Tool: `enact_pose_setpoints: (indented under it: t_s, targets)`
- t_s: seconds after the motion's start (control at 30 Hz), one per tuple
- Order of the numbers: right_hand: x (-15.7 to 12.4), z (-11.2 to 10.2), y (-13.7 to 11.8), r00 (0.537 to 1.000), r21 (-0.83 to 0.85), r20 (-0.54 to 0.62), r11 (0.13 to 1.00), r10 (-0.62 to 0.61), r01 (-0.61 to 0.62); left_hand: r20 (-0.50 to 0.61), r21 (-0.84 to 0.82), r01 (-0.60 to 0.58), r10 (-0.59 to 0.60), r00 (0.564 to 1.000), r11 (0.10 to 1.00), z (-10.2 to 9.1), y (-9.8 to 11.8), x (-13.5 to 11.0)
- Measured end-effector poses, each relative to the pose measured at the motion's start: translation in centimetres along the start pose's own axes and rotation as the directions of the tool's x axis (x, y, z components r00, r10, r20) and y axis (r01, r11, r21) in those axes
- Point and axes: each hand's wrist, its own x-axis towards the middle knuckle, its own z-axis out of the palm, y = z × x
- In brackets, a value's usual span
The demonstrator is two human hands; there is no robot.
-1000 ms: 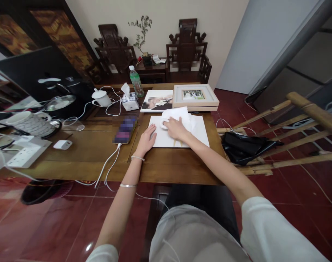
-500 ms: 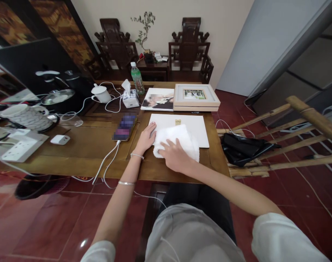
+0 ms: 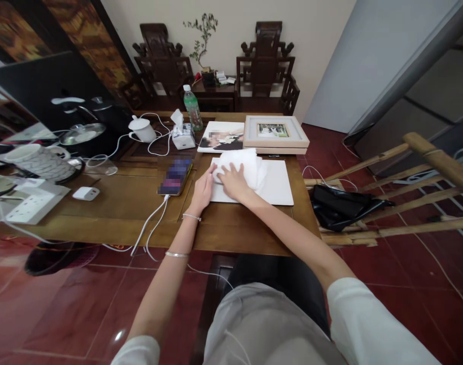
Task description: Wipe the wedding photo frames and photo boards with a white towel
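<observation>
A folded white towel (image 3: 243, 161) lies over the left and middle part of a flat white panel (image 3: 279, 182) on the wooden table. My right hand (image 3: 234, 183) bears down on the towel from above, its fingers apart and bent into the cloth. At the panel's left edge rests my left hand (image 3: 203, 190), fingers stretched out along the edge and close to the towel. The towel hides much of the panel's left side.
A phone (image 3: 175, 176) with a white cable lies left of my left hand. Behind the panel are a photo print (image 3: 221, 137), a framed picture (image 3: 276, 133), a tissue box (image 3: 183, 137) and a bottle (image 3: 193, 107). A bamboo rack (image 3: 387, 152) stands at right.
My right hand and the towel have moved away from me across the panel, uncovering its front edge. My left hand stays at the left edge.
</observation>
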Motion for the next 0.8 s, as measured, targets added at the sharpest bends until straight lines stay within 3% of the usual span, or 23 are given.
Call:
enact_pose_setpoints:
  t_s: [0.13, 0.33, 0.43, 0.57, 0.7, 0.8]
  targets:
    - [-1.6, -0.3, -1.5, 0.960, 0.050, 0.023, 0.960, -0.278, 0.277, -0.065, -0.176, 0.032, -0.044, 0.997, 0.984, -0.3, 0.0, 0.0]
    - [-6.1, -3.2, -0.7, 0.878, 0.119, 0.135, 0.887, -0.460, 0.446, 0.020, -0.042, 0.012, -0.011, 1.000, 0.999, -0.1, -0.5, 0.1]
    - [-7.0, -5.1, 0.5, 0.888, 0.121, 0.215, 0.914, -0.406, 0.388, 0.088, 0.100, 0.034, -0.043, 0.995, 0.994, 0.2, -0.2, 0.0]
    - [-5.7, -6.5, 2.4, 0.947, 0.057, 0.258, 0.981, -0.193, 0.185, 0.124, 0.226, 0.040, -0.069, 0.990, 0.973, 0.4, -0.3, -0.2]
    - [-2.1, -5.5, 3.8, 0.980, 0.004, 0.201, 1.000, -0.013, 0.013, 0.157, 0.274, -0.011, -0.034, 0.987, 0.962, 0.5, -0.8, -0.1]
    - [1.0, -4.1, 3.4, 0.990, 0.039, 0.138, 0.999, 0.023, -0.028, 0.167, 0.292, -0.028, -0.022, 0.986, 0.956, 0.4, -0.9, 0.0]
